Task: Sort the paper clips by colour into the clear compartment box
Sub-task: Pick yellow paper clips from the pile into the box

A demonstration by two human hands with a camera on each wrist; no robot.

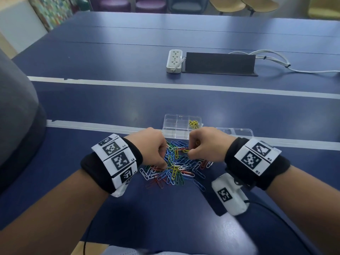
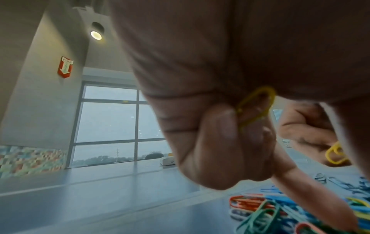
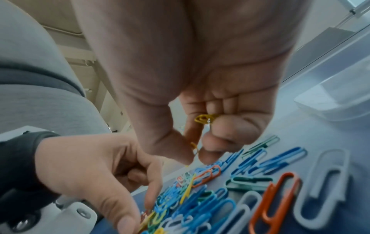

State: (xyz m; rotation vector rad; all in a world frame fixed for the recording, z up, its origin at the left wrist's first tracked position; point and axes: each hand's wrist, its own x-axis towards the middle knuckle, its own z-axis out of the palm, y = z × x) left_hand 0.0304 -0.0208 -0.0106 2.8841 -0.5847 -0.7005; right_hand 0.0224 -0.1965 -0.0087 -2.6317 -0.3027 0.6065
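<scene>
A heap of coloured paper clips lies on the blue table in front of the clear compartment box, whose far right cell holds several yellow clips. My left hand hovers over the heap's left side; it keeps a yellow clip curled in its fingers while its fingertips reach down to the heap. My right hand hangs over the heap's right side and holds yellow clips in its curled fingers, with another pinched at thumb and forefinger.
The box's clear open lid lies to its right. A white power strip and a dark cable hatch sit further back, with white cables trailing right. A grey chair back stands at the left.
</scene>
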